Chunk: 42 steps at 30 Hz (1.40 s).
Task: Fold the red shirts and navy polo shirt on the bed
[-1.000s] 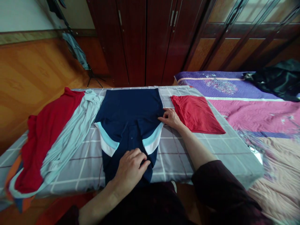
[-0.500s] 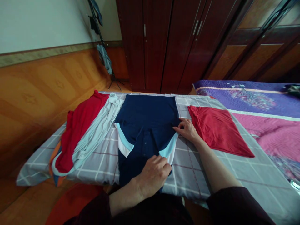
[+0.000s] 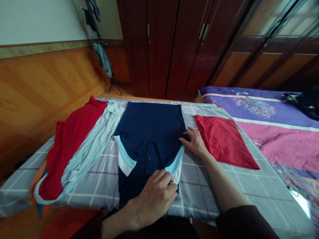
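Note:
A dark navy polo shirt (image 3: 154, 121) with light-blue and white sleeve bands lies spread over the checked bed sheet, its button placket nearer to me. My left hand (image 3: 158, 191) is closed over the shirt's near right part, fingers curled by the white sleeve edge; its fingertips are partly hidden. At the shirt's right side rests my right hand (image 3: 195, 142), thumb and forefinger apart, touching or just over the cloth edge beside the right sleeve.
A folded red garment (image 3: 225, 141) lies to the right. On the left are a red garment (image 3: 74, 136) and a pale grey-blue garment (image 3: 96, 146), laid lengthwise. Beyond stand a dark red wardrobe (image 3: 159, 49) and a coat rack (image 3: 99, 36). A purple and pink bed (image 3: 269, 106) adjoins at right.
My right thumb and forefinger have parted from a pinch at the shirt's side edge. My left hand stays closed by the right sleeve. The view has shifted slightly to the right.

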Each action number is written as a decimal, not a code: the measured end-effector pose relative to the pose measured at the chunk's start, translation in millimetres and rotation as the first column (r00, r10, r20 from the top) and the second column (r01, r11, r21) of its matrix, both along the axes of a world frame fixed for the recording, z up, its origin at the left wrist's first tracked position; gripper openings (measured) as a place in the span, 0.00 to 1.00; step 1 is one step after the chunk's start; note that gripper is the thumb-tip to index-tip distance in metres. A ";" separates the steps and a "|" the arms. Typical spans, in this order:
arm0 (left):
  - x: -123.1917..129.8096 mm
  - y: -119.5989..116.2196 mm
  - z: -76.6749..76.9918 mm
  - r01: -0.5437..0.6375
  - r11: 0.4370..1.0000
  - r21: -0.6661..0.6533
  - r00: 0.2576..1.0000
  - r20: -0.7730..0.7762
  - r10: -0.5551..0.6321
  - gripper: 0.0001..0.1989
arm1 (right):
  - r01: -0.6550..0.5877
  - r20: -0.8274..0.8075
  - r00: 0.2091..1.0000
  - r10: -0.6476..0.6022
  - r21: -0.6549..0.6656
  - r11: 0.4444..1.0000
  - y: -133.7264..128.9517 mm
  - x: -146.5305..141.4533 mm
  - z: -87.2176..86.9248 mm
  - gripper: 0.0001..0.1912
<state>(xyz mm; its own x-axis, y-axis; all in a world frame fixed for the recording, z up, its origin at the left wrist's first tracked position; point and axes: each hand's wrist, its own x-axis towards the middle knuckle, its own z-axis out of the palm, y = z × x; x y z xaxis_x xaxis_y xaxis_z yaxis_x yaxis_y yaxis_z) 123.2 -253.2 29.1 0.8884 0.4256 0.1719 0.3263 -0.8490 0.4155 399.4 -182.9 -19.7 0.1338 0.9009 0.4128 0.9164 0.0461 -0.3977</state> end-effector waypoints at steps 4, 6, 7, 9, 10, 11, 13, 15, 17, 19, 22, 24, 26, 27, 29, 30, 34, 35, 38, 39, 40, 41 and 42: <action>5.0 7.3 1.6 0.024 1.000 -0.017 1.000 -0.018 -0.024 0.10 | -0.106 0.119 0.987 0.109 -0.031 0.994 -8.0 -28.3 12.1 0.32; 6.7 8.2 -2.4 0.076 0.997 -0.026 0.995 -0.067 -0.078 0.08 | -0.204 0.190 0.955 0.229 -0.142 0.969 -9.6 -42.1 10.8 0.31; 6.8 8.6 -3.9 0.099 0.995 -0.027 0.992 -0.076 -0.101 0.08 | -0.221 0.218 0.940 0.263 -0.198 0.955 -9.5 -46.8 8.9 0.30; 3.7 10.6 -3.8 0.145 0.989 -0.036 0.987 -0.062 -0.147 0.06 | -0.184 0.256 0.934 0.250 -0.256 0.949 -8.9 -51.5 5.6 0.29; -0.1 12.8 -2.0 0.174 0.983 -0.054 0.983 -0.045 -0.176 0.06 | -0.148 0.268 0.939 0.216 -0.252 0.956 -9.2 -52.1 5.7 0.30; -6.0 15.8 0.7 0.197 0.977 -0.080 0.980 -0.026 -0.199 0.06 | -0.116 0.275 0.945 0.179 -0.231 0.966 -10.6 -52.4 7.5 0.31; -24.4 24.2 6.5 0.185 0.975 -0.121 0.983 0.009 -0.186 0.06 | -0.104 0.274 0.950 0.150 -0.175 0.979 -18.2 -54.4 16.3 0.32; -50.5 33.9 9.9 0.084 0.988 -0.132 0.996 0.018 -0.082 0.09 | -0.180 0.259 0.942 0.213 -0.146 0.973 -33.9 -60.6 29.1 0.30; -79.8 42.0 9.1 -0.016 0.993 -0.119 1.000 -0.008 0.015 0.15 | -0.318 0.226 0.908 0.353 -0.176 0.931 -56.3 -71.0 40.6 0.25; -106.3 45.5 5.8 -0.044 0.994 -0.104 0.996 -0.076 0.037 0.20 | -0.447 0.170 0.851 0.497 -0.262 0.855 -81.5 -82.8 47.5 0.25; -131.8 39.8 2.6 -0.016 0.997 -0.082 0.978 -0.209 -0.001 0.29 | -0.525 0.073 0.794 0.603 -0.417 0.742 -113.9 -98.4 49.6 0.32; -139.2 31.6 2.8 -0.002 0.996 -0.084 0.963 -0.267 -0.021 0.34 | -0.534 0.012 0.779 0.627 -0.510 0.674 -127.7 -106.4 48.3 0.37; -141.9 23.6 2.6 0.007 0.996 -0.090 0.959 -0.282 -0.032 0.38 | -0.548 -0.046 0.764 0.643 -0.573 0.610 -135.3 -113.2 45.7 0.41; -142.5 20.7 1.7 0.010 0.996 -0.083 0.960 -0.279 -0.033 0.38 | -0.549 -0.064 0.763 0.643 -0.589 0.593 -137.4 -116.2 44.0 0.42; -143.4 17.6 -1.8 0.019 0.999 -0.047 0.966 -0.255 -0.030 0.35 | -0.540 -0.072 0.771 0.632 -0.600 0.590 -139.4 -121.5 39.9 0.42; -143.9 17.5 -4.0 0.023 0.999 -0.028 0.972 -0.234 -0.029 0.31 | -0.533 -0.067 0.779 0.623 -0.594 0.602 -139.8 -123.5 37.7 0.40; -146.7 22.1 -5.9 0.053 0.995 -0.086 0.992 -0.114 -0.063 0.16 | -0.519 -0.042 0.807 0.589 -0.525 0.675 -140.5 -126.7 31.0 0.25; -147.0 23.3 -3.7 0.049 0.991 -0.126 0.995 -0.085 -0.059 0.15 | -0.518 -0.037 0.812 0.583 -0.505 0.690 -140.8 -126.7 30.2 0.23; -144.2 24.7 6.0 0.014 0.975 -0.220 0.999 -0.043 -0.024 0.13 | -0.515 -0.034 0.814 0.580 -0.502 0.694 -141.1 -127.9 30.5 0.26; -141.6 24.5 8.7 0.009 0.972 -0.233 0.999 -0.046 -0.020 0.14 | -0.521 -0.040 0.807 0.589 -0.516 0.680 -140.8 -129.2 31.6 0.31; -138.1 24.3 10.5 0.005 0.971 -0.239 0.998 -0.053 -0.018 0.15 | -0.537 -0.056 0.793 0.607 -0.534 0.653 -140.0 -131.1 33.2 0.36; -133.7 24.1 11.0 -0.001 0.971 -0.239 0.998 -0.060 -0.014 0.19 | -0.562 -0.082 0.771 0.631 -0.553 0.615 -138.8 -133.5 35.1 0.40; -128.5 24.1 10.3 -0.008 0.972 -0.236 0.998 -0.063 -0.007 0.21 | -0.593 -0.114 0.744 0.659 -0.568 0.571 -137.1 -136.3 37.2 0.43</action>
